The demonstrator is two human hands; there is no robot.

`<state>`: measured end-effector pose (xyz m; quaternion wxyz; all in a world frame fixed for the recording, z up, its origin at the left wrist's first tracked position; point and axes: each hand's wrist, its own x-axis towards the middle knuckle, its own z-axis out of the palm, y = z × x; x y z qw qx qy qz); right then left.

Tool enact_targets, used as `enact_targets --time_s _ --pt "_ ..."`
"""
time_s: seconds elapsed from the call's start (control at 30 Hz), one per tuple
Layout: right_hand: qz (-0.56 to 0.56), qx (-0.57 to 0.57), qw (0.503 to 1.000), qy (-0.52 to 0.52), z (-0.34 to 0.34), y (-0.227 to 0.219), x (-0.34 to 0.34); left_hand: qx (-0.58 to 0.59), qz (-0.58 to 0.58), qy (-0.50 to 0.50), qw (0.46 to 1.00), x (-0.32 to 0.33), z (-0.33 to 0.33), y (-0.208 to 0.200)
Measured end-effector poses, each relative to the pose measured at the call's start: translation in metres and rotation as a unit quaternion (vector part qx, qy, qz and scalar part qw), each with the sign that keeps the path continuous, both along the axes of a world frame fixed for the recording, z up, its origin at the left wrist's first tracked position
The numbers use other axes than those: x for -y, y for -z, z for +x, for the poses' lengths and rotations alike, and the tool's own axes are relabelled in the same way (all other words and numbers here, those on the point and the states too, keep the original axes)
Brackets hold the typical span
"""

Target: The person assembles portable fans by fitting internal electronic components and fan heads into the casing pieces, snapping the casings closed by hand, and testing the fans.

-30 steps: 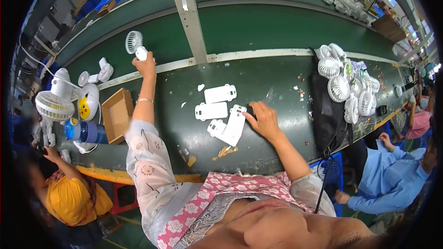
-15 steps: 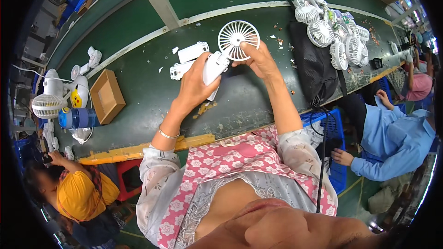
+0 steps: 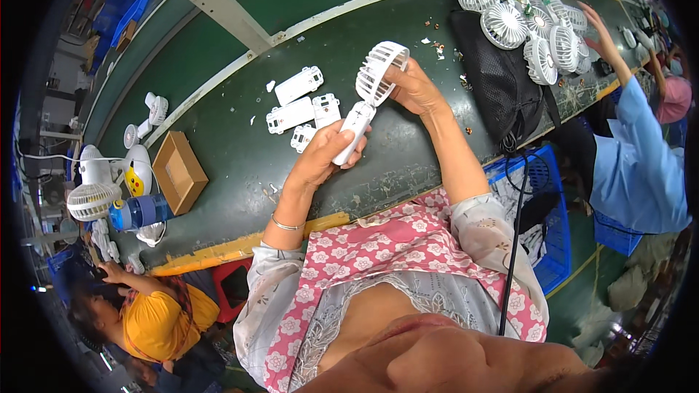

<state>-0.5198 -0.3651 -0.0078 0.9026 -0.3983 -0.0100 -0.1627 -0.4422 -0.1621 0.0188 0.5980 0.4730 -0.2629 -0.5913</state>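
Gripping the white handle (image 3: 354,131) of a small handheld fan, the left hand (image 3: 325,156) has its fingers wrapped round it — the handle's long axis runs up and to the right toward the round fan head (image 3: 378,71). The right hand (image 3: 415,87) pinches that head at its right rim, so it lies nearer the head than the left. Both are held above the green table (image 3: 408,160), with white housing pieces (image 3: 300,105) lying just to the left.

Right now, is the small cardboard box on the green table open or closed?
Open. The cardboard box lies with its top uncovered, so its brown inner floor and walls show. Whether anything small lies inside, I cannot tell.
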Motion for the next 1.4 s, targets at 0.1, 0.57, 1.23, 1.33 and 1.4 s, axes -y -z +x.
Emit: enact_targets --time_s 0.1,0.57,1.23,1.33,1.4 --pt "-0.122 -0.052 0.988 0.078 0.006 -0.004 -0.005 0.439 0.062 -0.110 0.889 0.004 -0.002 0.014" --pt "0.093 -0.080 0.991 0.061 0.013 0.012 -0.002 0.010 -0.038 -0.263 0.964 -0.012 0.032 0.003" --pt "-0.096 0.165 0.853 0.486 -0.081 -0.142 0.150 0.633 0.091 -0.317 0.701 -0.011 0.038 0.041" --pt "-0.138 0.060 0.809 0.568 -0.073 -0.116 0.166 0.624 0.120 -0.337 0.695 -0.023 0.037 0.046" --pt "-0.180 -0.050 0.758 0.625 -0.093 -0.098 0.177 0.631 0.105 -0.333 0.693 -0.020 0.038 0.044"
